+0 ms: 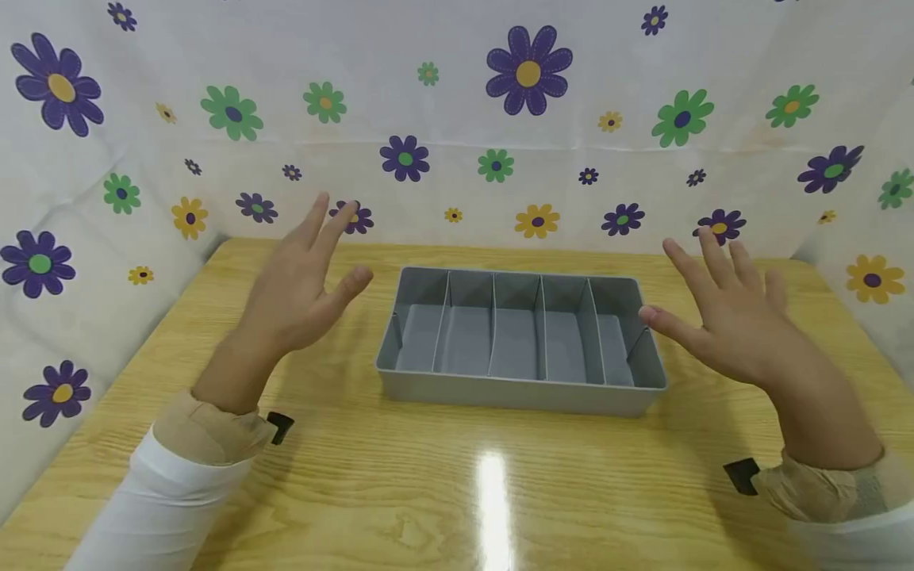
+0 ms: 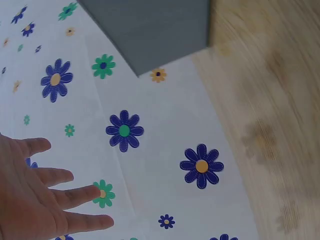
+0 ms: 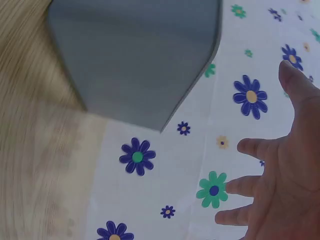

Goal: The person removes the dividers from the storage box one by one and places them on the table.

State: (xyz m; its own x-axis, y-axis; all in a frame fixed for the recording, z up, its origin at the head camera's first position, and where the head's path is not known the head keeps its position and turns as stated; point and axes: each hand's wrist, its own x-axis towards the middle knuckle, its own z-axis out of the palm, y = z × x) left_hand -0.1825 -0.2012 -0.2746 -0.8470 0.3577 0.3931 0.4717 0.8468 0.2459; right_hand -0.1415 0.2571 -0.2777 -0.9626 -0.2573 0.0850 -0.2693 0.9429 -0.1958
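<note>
A grey plastic divider box (image 1: 521, 392) with several long compartments sits on the wooden table, its compartments holding nothing visible. To its left my left hand (image 1: 294, 285) hovers with fingers extended and thumb apart, holding nothing. On the other side my right hand (image 1: 739, 317) is raised with spread fingers, its thumb tip overlapping the box's right rim in the head view. The left wrist view has the box's grey end wall (image 2: 160, 30) above the straight left fingers (image 2: 75, 197). In the right wrist view the opposite end wall (image 3: 135, 65) appears beside the spread right fingers (image 3: 242, 186).
The light wood table (image 1: 400, 492) carries a bright reflection in front of the box. A white cloth (image 1: 457, 103) printed with purple, green and yellow flowers hangs behind the table and along both sides.
</note>
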